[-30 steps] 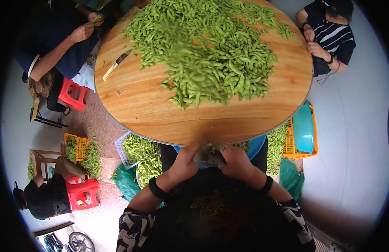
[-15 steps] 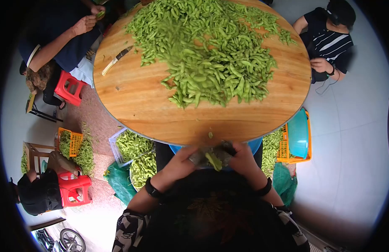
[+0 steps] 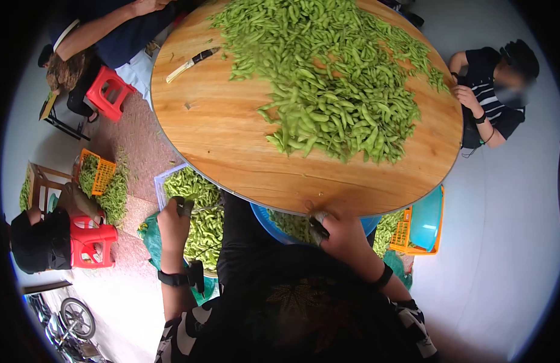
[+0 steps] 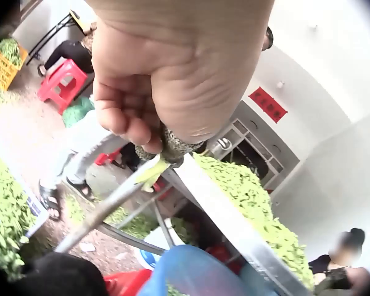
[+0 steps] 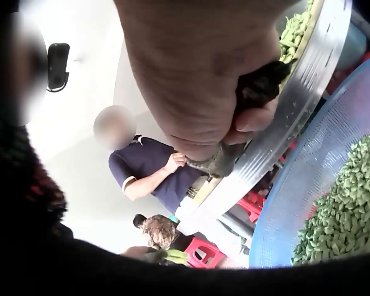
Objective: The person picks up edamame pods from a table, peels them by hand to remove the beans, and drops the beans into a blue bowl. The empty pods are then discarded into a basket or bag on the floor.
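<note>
Left hand (image 3: 174,227): out to the side, above the lilac crate (image 3: 159,183); grip pinching 1 edamame pod (image 4: 152,176) at the fingertips, best seen from the left wrist.
Finger covers (image 4: 175,147): grey, speckled; partly tucked behind the thumb.
Right hand (image 3: 345,239): at the near edge of the bench (image 3: 231,154), beside the blue basket (image 5: 317,145); fingers curled in, palm side hidden. Cannot tell whether this grip grasps anything.
Pod heap (image 3: 346,91): spread over the far part of the bench, its top cut off by the frame.
Knife (image 3: 193,65): pale handle, lying left of the heap.
Shelled beans (image 5: 351,206): green, in the blue basket; cut off at frame right.
Crated pods (image 3: 192,187): in the lilac crate, partly covered by the left hand.
People: 1 at the bench's right (image 3: 492,91), face blurred; 1 at upper left (image 3: 107,30), head out of view.
</note>
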A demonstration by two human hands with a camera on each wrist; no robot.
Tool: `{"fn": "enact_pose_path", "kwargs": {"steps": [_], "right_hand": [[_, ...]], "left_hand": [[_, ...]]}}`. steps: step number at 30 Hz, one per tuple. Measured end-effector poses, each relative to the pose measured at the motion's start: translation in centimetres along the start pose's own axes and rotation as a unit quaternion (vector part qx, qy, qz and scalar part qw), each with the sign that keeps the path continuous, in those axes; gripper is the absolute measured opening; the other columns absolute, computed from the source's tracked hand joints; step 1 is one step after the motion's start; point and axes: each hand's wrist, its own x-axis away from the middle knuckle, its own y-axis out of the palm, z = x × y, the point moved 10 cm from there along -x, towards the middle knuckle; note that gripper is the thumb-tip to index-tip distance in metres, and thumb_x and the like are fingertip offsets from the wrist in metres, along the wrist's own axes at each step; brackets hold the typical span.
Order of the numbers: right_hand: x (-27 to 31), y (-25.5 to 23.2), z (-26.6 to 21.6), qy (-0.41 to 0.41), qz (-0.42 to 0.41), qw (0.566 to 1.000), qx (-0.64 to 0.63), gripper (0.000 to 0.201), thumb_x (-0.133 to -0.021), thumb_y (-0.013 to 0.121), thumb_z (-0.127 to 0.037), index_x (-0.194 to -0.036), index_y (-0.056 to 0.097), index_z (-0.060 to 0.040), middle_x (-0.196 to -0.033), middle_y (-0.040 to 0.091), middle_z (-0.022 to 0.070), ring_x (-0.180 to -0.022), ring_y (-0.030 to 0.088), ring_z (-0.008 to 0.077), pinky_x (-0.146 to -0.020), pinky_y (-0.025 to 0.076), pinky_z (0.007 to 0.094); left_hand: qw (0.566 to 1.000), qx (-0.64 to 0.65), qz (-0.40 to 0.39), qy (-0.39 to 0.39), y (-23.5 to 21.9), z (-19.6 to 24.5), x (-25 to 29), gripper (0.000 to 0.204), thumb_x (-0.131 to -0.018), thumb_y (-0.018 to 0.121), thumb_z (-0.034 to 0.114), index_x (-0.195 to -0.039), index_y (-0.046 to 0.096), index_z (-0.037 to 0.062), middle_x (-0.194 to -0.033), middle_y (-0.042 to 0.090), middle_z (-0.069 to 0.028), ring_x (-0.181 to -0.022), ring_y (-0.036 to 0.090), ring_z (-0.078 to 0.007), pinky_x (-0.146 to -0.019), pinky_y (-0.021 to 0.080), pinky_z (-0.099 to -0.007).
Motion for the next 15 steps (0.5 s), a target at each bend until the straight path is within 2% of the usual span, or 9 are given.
{"fn": "enact_pose_path", "kwargs": {"steps": [2, 4, 6, 8, 9, 11, 12, 14, 15], "right_hand": [[-0.4, 0.0, 0.5, 0.006, 0.004, 1.000, -0.014, 0.029, -0.078, 0.070, -0.020, -0.101, 0.062, -0.0044, -0.089, 0.062, 0.0146, -0.074, 0.062, 0.0356, -0.060, 0.051, 0.0432], [-1.5, -0.4, 0.9, 0.014, 0.009, 0.999, -0.030, 0.030, -0.079, 0.070, -0.021, -0.101, 0.062, -0.0035, -0.088, 0.062, 0.0150, -0.073, 0.062, 0.0356, -0.060, 0.051, 0.0430], [-4.6, -3.0, 2.5, 0.082, 0.108, 0.991, 0.014, 0.028, -0.079, 0.071, -0.019, -0.099, 0.061, -0.0025, -0.088, 0.061, 0.0160, -0.072, 0.063, 0.0360, -0.060, 0.051, 0.0425], [-8.0, -4.4, 2.1, 0.017, 0.204, 0.972, 0.115, 0.027, -0.077, 0.071, -0.016, -0.094, 0.057, -0.0003, -0.085, 0.061, 0.0173, -0.071, 0.063, 0.0362, -0.059, 0.052, 0.0419], [-9.2, -3.8, 2.3, 0.012, 0.204, 0.972, 0.115, 0.027, -0.077, 0.071, -0.016, -0.094, 0.057, -0.0003, -0.085, 0.061, 0.0173, -0.071, 0.063, 0.0362, -0.059, 0.052, 0.0419], [-10.7, -2.3, 4.2, 0.084, 0.178, 0.959, 0.205, 0.031, -0.074, 0.073, -0.017, -0.090, 0.052, 0.0005, -0.082, 0.060, 0.0180, -0.069, 0.064, 0.0355, -0.058, 0.053, 0.0416], [-10.9, -1.9, 4.3, 0.077, 0.175, 0.960, 0.205, 0.031, -0.074, 0.073, -0.017, -0.090, 0.052, 0.0005, -0.082, 0.060, 0.0180, -0.069, 0.064, 0.0355, -0.058, 0.053, 0.0416], [-10.7, -1.1, 5.2, 0.088, 0.179, 0.960, 0.199, 0.034, -0.072, 0.074, -0.018, -0.087, 0.049, 0.0002, -0.084, 0.060, 0.0177, -0.069, 0.063, 0.0348, -0.058, 0.054, 0.0412], [-10.4, -0.9, 5.7, 0.085, 0.185, 0.959, 0.196, 0.037, -0.070, 0.075, -0.019, -0.089, 0.049, 0.0000, -0.085, 0.060, 0.0172, -0.069, 0.064, 0.0348, -0.058, 0.054, 0.0414]], "left_hand": [[0.991, -0.125, -0.032, -0.041, 1.1, -1.7, -0.3, 0.022, -0.079, 0.071, 0.018, -0.090, 0.060, 0.0028, -0.071, 0.062, -0.0148, -0.067, 0.062, -0.0380, -0.057, 0.049, -0.0420], [0.991, -0.130, 0.006, -0.026, 0.8, -0.2, -0.7, 0.017, -0.080, 0.067, 0.013, -0.092, 0.059, 0.0044, -0.075, 0.062, -0.0145, -0.068, 0.062, -0.0371, -0.059, 0.050, -0.0450], [0.985, -0.122, 0.106, 0.054, -0.7, 3.1, -1.1, 0.011, -0.081, 0.064, 0.010, -0.089, 0.058, 0.0041, -0.081, 0.061, -0.0157, -0.070, 0.061, -0.0377, -0.061, 0.050, -0.0463], [0.987, -0.123, 0.091, 0.045, -0.9, 4.0, -1.8, 0.007, -0.081, 0.061, 0.006, -0.087, 0.059, 0.0031, -0.085, 0.060, -0.0164, -0.073, 0.060, -0.0378, -0.064, 0.050, -0.0460], [0.987, -0.120, 0.085, 0.064, -0.9, 4.6, -2.1, 0.007, -0.082, 0.061, 0.005, -0.089, 0.061, 0.0027, -0.086, 0.062, -0.0172, -0.075, 0.061, -0.0380, -0.065, 0.050, -0.0449], [0.987, -0.099, 0.083, 0.090, -0.8, 4.6, -2.3, 0.008, -0.084, 0.060, 0.001, -0.090, 0.065, 0.0019, -0.090, 0.064, -0.0185, -0.079, 0.062, -0.0382, -0.068, 0.050, -0.0425], [0.988, -0.098, 0.087, 0.084, -1.0, 4.8, -2.3, 0.008, -0.084, 0.060, 0.001, -0.090, 0.065, 0.0019, -0.090, 0.064, -0.0185, -0.079, 0.062, -0.0382, -0.068, 0.050, -0.0425], [0.988, -0.028, 0.117, 0.101, -2.3, 6.8, -1.8, 0.009, -0.083, 0.061, 0.001, -0.091, 0.065, 0.0018, -0.089, 0.064, -0.0174, -0.074, 0.063, -0.0353, -0.064, 0.050, -0.0407], [0.993, 0.016, 0.086, 0.082, -2.0, 7.3, -1.6, 0.009, -0.083, 0.064, 0.002, -0.091, 0.066, 0.0015, -0.088, 0.065, -0.0165, -0.071, 0.063, -0.0313, -0.061, 0.050, -0.0375]]}}
